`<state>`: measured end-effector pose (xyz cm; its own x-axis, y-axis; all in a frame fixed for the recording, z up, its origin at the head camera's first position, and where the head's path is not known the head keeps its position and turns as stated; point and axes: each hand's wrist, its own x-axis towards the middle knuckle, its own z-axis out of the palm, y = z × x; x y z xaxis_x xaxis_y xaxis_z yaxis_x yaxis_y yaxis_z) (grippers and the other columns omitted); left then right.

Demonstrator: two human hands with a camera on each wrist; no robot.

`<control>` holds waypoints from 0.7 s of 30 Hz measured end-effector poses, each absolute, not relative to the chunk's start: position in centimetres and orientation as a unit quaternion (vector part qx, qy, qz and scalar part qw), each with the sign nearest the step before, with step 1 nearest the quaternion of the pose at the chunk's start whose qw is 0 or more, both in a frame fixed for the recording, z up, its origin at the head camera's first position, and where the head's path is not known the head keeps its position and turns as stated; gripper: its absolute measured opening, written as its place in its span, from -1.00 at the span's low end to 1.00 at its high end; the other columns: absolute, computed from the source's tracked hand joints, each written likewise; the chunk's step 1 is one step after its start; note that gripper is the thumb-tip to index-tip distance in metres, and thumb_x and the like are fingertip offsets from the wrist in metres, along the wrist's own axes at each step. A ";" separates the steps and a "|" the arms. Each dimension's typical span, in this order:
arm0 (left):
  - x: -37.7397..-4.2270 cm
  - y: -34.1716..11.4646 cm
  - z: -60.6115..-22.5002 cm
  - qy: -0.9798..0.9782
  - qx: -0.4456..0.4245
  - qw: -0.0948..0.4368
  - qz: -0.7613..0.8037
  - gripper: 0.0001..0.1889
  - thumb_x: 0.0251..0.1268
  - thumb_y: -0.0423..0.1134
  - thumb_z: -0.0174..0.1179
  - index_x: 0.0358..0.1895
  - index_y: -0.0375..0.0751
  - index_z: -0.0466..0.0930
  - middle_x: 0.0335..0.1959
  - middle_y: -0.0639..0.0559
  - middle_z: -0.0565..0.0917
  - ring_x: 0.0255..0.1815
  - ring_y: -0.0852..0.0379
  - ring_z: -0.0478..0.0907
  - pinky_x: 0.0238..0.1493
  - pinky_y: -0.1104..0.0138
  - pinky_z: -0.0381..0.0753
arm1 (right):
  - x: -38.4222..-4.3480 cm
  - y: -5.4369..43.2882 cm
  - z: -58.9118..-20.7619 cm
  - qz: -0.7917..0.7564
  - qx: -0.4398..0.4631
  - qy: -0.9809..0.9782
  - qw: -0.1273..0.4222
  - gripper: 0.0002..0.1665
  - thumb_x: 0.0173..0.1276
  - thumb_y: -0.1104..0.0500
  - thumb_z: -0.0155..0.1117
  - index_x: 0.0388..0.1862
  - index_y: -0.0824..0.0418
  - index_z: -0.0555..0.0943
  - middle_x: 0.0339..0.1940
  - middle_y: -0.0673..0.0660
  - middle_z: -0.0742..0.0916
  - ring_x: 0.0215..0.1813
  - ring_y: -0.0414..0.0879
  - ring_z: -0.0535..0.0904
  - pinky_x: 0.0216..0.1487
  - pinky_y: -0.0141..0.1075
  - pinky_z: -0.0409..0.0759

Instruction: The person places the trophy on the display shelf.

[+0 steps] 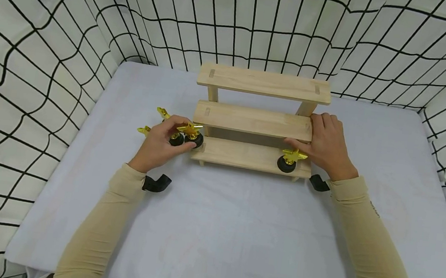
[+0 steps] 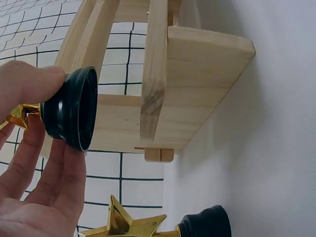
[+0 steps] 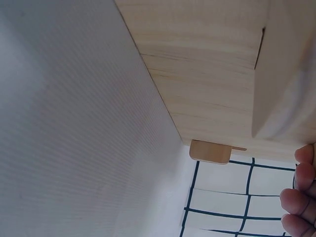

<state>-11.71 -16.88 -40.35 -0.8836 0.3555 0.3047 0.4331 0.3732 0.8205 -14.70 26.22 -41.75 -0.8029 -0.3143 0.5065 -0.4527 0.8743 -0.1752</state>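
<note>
My left hand (image 1: 163,143) pinches a small gold star trophy (image 1: 193,138) by its round black base, close beside the left end of a three-tier wooden shelf (image 1: 250,120). In the left wrist view, the base (image 2: 71,109) of the held trophy faces the shelf, thumb on one side and fingers on the other. Another star trophy (image 2: 205,224) is below that hand. My right hand (image 1: 327,144) grips the right end of the middle board, thumb along the front. Its fingertips (image 3: 297,200) show at the right wrist view's edge. A trophy (image 1: 287,163) stands at the bottom board's right end.
More gold-and-black trophies (image 1: 144,130) are on the white-covered table (image 1: 229,231) left of the shelf, partly hidden by the left hand. A black wire grid (image 1: 252,30) over white panels encloses the table's back and sides.
</note>
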 end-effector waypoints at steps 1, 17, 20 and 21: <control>-11.7 -16.8 -40.4 -0.825 -0.239 0.039 -0.510 -0.46 0.12 -0.50 0.50 0.18 -0.36 0.50 0.10 -0.20 0.64 0.05 0.44 0.57 0.19 0.50 0.67 | -14.7 26.2 -41.7 0.145 0.204 -0.939 0.238 0.31 0.19 -0.82 -0.22 -0.05 0.46 0.47 -0.28 0.39 0.55 -0.23 0.31 0.43 -0.21 0.13 0.41; -11.7 -15.4 -41.1 -0.819 -0.270 0.024 -0.506 -0.46 0.12 -0.48 0.51 0.18 -0.34 0.53 0.03 -0.19 0.70 0.03 0.47 0.57 0.24 0.64 0.56 | -14.7 26.2 -41.8 0.143 0.196 -0.941 0.235 0.35 0.16 -0.84 -0.24 -0.04 0.47 0.47 -0.27 0.38 0.55 -0.21 0.32 0.44 -0.18 0.13 0.42; -11.7 -15.0 -41.3 -0.811 -0.279 0.020 -0.514 -0.45 0.10 -0.50 0.50 0.18 -0.36 0.52 0.04 -0.22 0.71 0.04 0.46 0.59 0.26 0.64 0.56 | -14.6 26.2 -41.8 0.142 0.193 -0.943 0.231 0.35 0.16 -0.84 -0.26 -0.04 0.47 0.47 -0.26 0.39 0.56 -0.21 0.32 0.44 -0.17 0.13 0.41; -11.7 -14.9 -41.3 -0.809 -0.281 0.019 -0.517 -0.45 0.09 -0.51 0.51 0.18 -0.38 0.52 0.04 -0.23 0.71 0.03 0.46 0.59 0.27 0.63 0.56 | -14.6 26.1 -41.8 0.142 0.192 -0.943 0.230 0.36 0.16 -0.84 -0.26 -0.04 0.47 0.48 -0.26 0.39 0.56 -0.21 0.31 0.44 -0.17 0.13 0.41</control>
<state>-11.68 -14.93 -41.34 -0.8418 0.4340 0.3211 0.4736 0.3082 0.8251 -14.61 26.14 -41.77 -0.8203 -0.2971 0.4887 -0.4279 0.8857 -0.1799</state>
